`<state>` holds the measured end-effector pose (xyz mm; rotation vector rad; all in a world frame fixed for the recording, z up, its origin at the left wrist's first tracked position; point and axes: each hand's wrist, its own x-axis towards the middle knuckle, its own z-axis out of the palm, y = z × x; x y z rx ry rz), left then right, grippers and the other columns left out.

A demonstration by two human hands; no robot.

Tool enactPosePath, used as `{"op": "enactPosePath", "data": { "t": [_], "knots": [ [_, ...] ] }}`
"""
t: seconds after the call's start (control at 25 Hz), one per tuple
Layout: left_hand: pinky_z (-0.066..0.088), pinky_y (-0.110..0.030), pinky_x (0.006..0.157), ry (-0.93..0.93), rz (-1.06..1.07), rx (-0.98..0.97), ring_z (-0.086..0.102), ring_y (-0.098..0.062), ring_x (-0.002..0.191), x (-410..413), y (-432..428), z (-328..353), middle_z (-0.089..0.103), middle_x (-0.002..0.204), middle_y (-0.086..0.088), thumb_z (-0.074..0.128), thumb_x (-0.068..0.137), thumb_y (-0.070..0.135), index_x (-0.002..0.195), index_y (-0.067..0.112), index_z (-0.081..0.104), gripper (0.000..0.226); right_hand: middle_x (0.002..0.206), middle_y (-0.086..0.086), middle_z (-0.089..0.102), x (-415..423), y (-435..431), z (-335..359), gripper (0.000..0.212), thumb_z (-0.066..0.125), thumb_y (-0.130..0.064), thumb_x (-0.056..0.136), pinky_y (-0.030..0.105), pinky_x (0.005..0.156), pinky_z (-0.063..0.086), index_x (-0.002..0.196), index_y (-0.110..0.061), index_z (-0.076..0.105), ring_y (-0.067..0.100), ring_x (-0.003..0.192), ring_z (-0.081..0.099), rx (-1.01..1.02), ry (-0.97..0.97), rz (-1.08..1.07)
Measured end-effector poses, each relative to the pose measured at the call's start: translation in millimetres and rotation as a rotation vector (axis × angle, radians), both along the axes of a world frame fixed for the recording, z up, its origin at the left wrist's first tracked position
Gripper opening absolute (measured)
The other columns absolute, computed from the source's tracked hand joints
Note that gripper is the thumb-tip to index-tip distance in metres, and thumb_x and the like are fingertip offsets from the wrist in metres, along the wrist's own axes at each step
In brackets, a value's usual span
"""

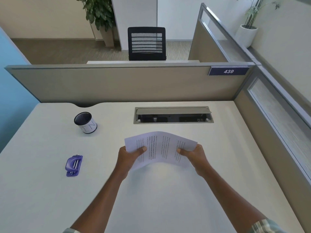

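Left hand [128, 158] and right hand [195, 157] each pinched a side edge of the printed paper [161, 145], bowed up over the desk [50, 140] at frame centre; looked like pre-punch straightening, next likely feeding one edge squarely into the purple hole punch [74, 165], lower left.

Bright, soft shadows, fisheye-warped edges
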<state>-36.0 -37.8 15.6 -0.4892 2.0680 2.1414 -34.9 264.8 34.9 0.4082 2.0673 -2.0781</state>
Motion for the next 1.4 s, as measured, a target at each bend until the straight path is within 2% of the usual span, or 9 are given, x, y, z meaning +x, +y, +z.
{"op": "enactPosePath", "data": {
  "t": [0.24, 0.44, 0.56, 1.0, 1.12, 1.28, 1.4],
  "knots": [
    [0.068, -0.029, 0.075, 0.066, 0.038, 0.05, 0.086, -0.023, 0.096, 5.8, 3.8, -6.9, 0.088, 0.109, -0.001, 0.1, 0.074, 0.037, 0.111, 0.025, 0.088, 0.041, 0.101, -0.001, 0.088, 0.3, -1.6, -3.8, 0.024, 0.089, -0.003, 0.088, 0.036, 0.086, 0.07, 0.103, -0.021, 0.086, 0.023, 0.095, 0.084, 0.012, 0.029, -0.046],
    [0.066, -0.025, 0.071, 0.05, 0.081, 0.067, 0.086, -0.022, 0.091, 12.4, -1.6, -15.6, 0.089, 0.106, -0.001, 0.102, 0.074, 0.033, 0.105, 0.029, 0.089, 0.034, 0.105, 0.004, 0.088, 6.0, 1.0, -13.1, 0.025, 0.088, 0.002, 0.086, 0.04, 0.09, 0.068, 0.105, -0.015, 0.086, 0.024, 0.098, 0.084, 0.001, 0.016, -0.036],
    [0.067, -0.027, 0.075, 0.071, 0.072, 0.081, 0.086, -0.024, 0.095, 12.8, -0.9, -16.1, 0.089, 0.108, -0.004, 0.101, 0.076, 0.028, 0.108, 0.024, 0.09, 0.034, 0.103, 0.004, 0.088, 7.1, 0.0, -15.1, 0.026, 0.089, 0.003, 0.085, 0.031, 0.081, 0.067, 0.099, -0.02, 0.088, 0.017, 0.093, 0.083, 0.0, 0.032, -0.032],
    [0.067, -0.026, 0.076, 0.097, 0.031, 0.058, 0.086, -0.021, 0.095, 12.0, -3.3, -12.6, 0.089, 0.108, -0.004, 0.104, 0.071, 0.036, 0.108, 0.021, 0.09, 0.042, 0.103, 0.002, 0.088, 7.4, 3.3, -22.9, 0.028, 0.09, 0.002, 0.084, 0.02, 0.073, 0.064, 0.103, -0.018, 0.087, 0.013, 0.09, 0.084, -0.03, 0.024, -0.06],
    [0.067, -0.025, 0.075, 0.074, 0.026, 0.054, 0.086, -0.022, 0.095, 13.6, -3.4, -13.7, 0.089, 0.108, -0.003, 0.104, 0.07, 0.036, 0.107, 0.023, 0.09, 0.042, 0.102, 0.002, 0.088, 9.4, 3.2, -24.9, 0.031, 0.089, 0.005, 0.084, 0.019, 0.071, 0.063, 0.098, -0.024, 0.088, 0.01, 0.088, 0.083, -0.044, 0.01, -0.055],
    [0.066, -0.023, 0.072, 0.068, 0.038, 0.043, 0.086, -0.022, 0.093, 15.7, -1.7, -11.4, 0.089, 0.106, -0.001, 0.103, 0.07, 0.035, 0.105, 0.027, 0.09, 0.039, 0.103, 0.0, 0.088, 9.4, 3.3, -23.4, 0.031, 0.088, 0.006, 0.085, 0.02, 0.071, 0.064, 0.099, -0.022, 0.087, 0.01, 0.088, 0.083, -0.029, 0.006, -0.025],
    [0.067, -0.026, 0.074, 0.075, 0.047, 0.06, 0.086, -0.022, 0.095, 13.8, -6.5, -7.2, 0.088, 0.109, -0.002, 0.103, 0.066, 0.038, 0.108, 0.028, 0.088, 0.046, 0.103, -0.002, 0.088, 7.1, 11.2, -18.4, 0.029, 0.089, 0.002, 0.086, 0.019, 0.073, 0.064, 0.098, -0.024, 0.088, 0.009, 0.09, 0.083, 0.007, 0.017, 0.0]
  ]
}}
